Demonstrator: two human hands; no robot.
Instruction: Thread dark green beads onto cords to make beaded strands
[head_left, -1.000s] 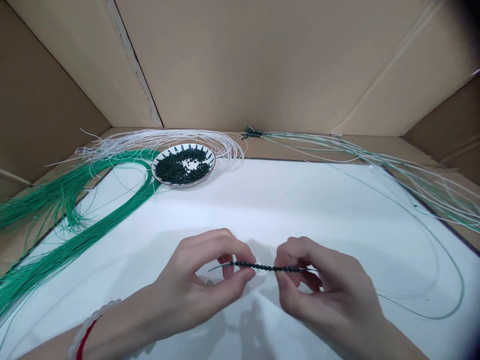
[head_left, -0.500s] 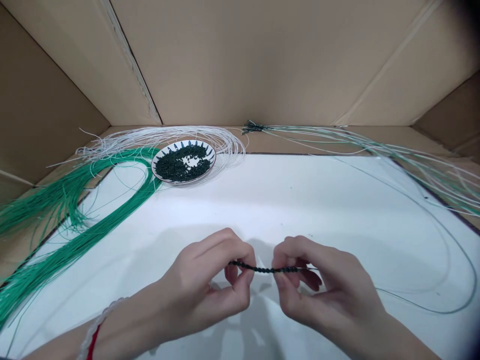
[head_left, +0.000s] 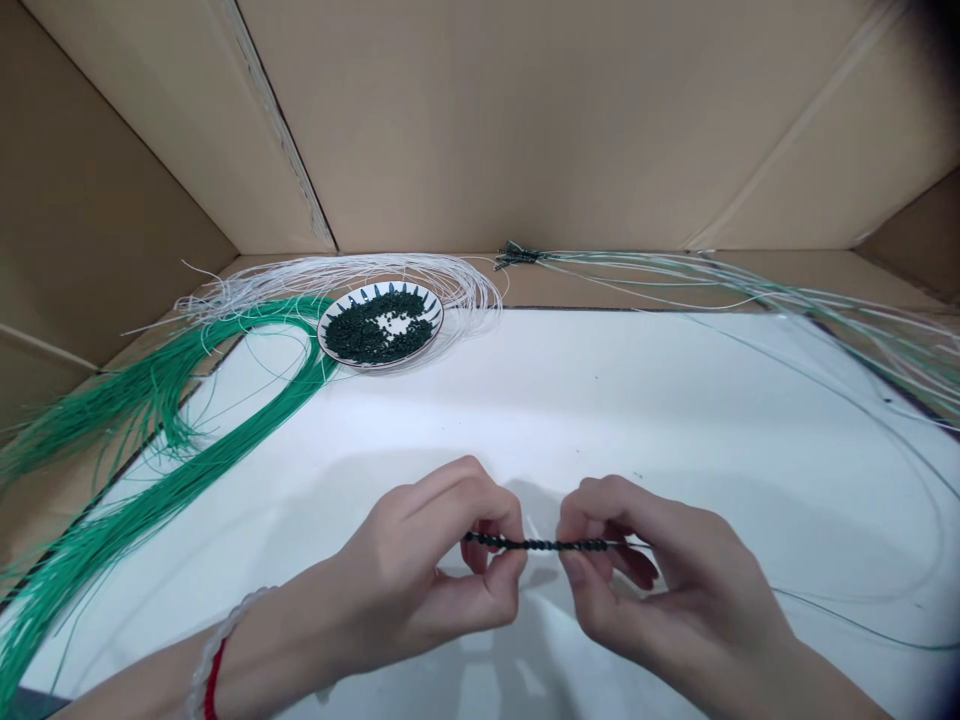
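Observation:
A short strand of dark beads on a cord (head_left: 541, 545) runs level between my two hands, above the white tabletop (head_left: 600, 400). My left hand (head_left: 457, 550) pinches it between thumb and forefinger; the strand's left end shows inside the curled fingers. On the other side, my right hand (head_left: 645, 570) pinches the beads with thumb and forefinger. A thin cord (head_left: 862, 630) leads out past the right hand and curves over the table. The part of the strand under the fingertips is hidden.
A patterned plate (head_left: 343, 362) with many small dark beads stands at the back left. Beside it lie a bundle of green cord (head_left: 255, 420) and coiled white cords (head_left: 472, 280). Beaded ends of cords (head_left: 517, 255) rest at the back. Cardboard walls (head_left: 562, 120) enclose the table.
The whole view has shifted slightly, so everything appears a little farther right. Both hands keep their pinch on the strand, which now looks straighter between them.

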